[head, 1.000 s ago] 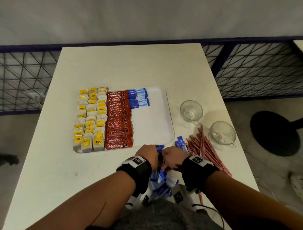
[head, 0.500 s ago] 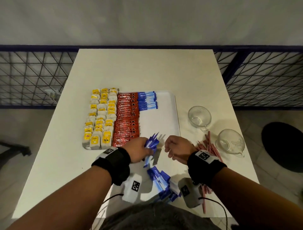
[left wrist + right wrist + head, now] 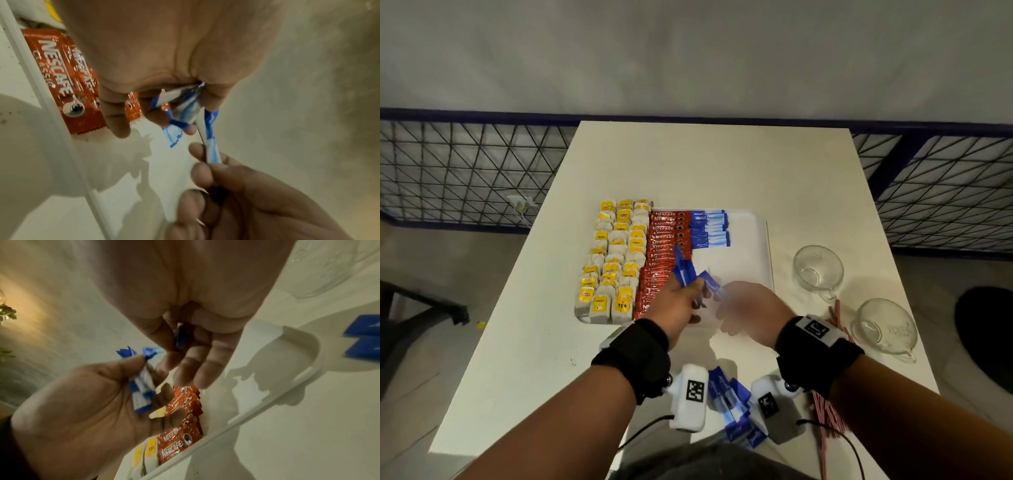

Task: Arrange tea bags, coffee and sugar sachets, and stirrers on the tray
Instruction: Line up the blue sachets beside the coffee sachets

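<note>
Over the near edge of the white tray point(image 3: 765, 240): left hand point(image 3: 676, 303) grips a bunch of blue sugar sachets point(image 3: 685, 272); right hand point(image 3: 750, 310), thumb and forefinger closed, pinches one sachet point(image 3: 211, 146) from the bunch. Coffee sachets point(image 3: 659, 270) lie just below.

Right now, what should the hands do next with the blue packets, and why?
Probably the right hand pulls one sugar sachet from the bunch in the left hand and lays it below the blue row, because the tray is bare there.
</note>
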### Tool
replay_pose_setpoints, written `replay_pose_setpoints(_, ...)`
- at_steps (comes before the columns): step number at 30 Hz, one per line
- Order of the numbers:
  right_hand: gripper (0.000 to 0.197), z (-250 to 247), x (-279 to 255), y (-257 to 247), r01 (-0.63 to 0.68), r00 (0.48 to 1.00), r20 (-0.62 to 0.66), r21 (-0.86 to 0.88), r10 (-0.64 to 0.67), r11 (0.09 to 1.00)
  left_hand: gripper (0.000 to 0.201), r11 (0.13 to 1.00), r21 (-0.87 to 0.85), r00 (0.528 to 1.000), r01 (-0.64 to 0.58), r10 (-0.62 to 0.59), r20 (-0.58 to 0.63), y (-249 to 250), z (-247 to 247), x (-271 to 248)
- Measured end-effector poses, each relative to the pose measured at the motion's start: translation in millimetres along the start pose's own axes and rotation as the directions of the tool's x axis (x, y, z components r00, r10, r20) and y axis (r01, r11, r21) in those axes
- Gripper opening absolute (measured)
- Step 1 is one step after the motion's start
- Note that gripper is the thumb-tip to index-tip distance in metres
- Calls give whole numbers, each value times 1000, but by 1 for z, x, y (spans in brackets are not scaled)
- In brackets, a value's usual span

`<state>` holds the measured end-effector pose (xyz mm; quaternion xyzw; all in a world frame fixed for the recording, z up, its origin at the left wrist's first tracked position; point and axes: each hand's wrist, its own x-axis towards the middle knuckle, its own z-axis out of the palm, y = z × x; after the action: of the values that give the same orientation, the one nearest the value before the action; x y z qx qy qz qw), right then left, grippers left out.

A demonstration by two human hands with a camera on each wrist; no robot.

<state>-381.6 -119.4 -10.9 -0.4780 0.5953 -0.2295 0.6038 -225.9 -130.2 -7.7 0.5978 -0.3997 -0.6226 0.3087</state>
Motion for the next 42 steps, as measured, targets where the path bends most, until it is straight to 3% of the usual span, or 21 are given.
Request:
replay_pose_setpoints(3,24,-8,-3,0,-44,999,-1,135,45,990,18,998,-64,999,-4,2,-37,-1,-11,0)
replay_pose_setpoints(5,25,-15,-6,-1,-50,999,-1,127,50,991,22,990,-142,998,-8,0,-59,2,-18,-2)
replay_pose_setpoints(7,24,-20,-7,-2,-38,999,6,59,38,998,14,985,-166,998,-40,31,-57,5,-21,-3)
replay_pose_setpoints(8,22,-21,-7,-3,-32,999,26,28,31,999,6,992,-101,997,-76,72,-34,7,-22,-4)
replay_pose_setpoints(11,21,-22,-6,-8,-14,995,96,-34,17,999,18,949,235,978,-209,196,75,9,-24,-4)
replay_pose_setpoints(13,22,-23,-7,-12,11,994,110,-41,-6,999,26,948,233,976,-219,216,38,8,-25,-3)
replay_pose_setpoints(17,9,-18,2,-17,61,997,-67,184,-50,981,17,984,24,981,-177,179,-74,3,-26,1)
replay_pose_setpoints(20,4,-15,15,-17,106,981,-183,269,-57,957,6,978,65,972,-199,205,-114,6,-29,6)
replay_pose_setpoints(26,15,-25,66,-9,29,944,-324,264,60,964,20,958,231,955,-171,219,-199,0,-60,23)
replay_pose_setpoints(30,15,-32,104,6,-81,918,-364,215,157,973,15,969,222,956,-109,164,-244,-11,-83,30)
replay_pose_setpoints(35,17,-41,129,18,-223,896,-399,-32,192,974,21,963,254,959,-89,152,-239,-17,-94,35)
replay_pose_setpoints(38,19,-41,136,20,-180,889,-432,-24,152,983,18,970,233,963,-65,122,-238,-20,-96,38)
replay_pose_setpoints(42,16,-42,144,20,-189,876,-473,-156,95,970,14,976,209,965,-58,109,-240,-19,-93,40)
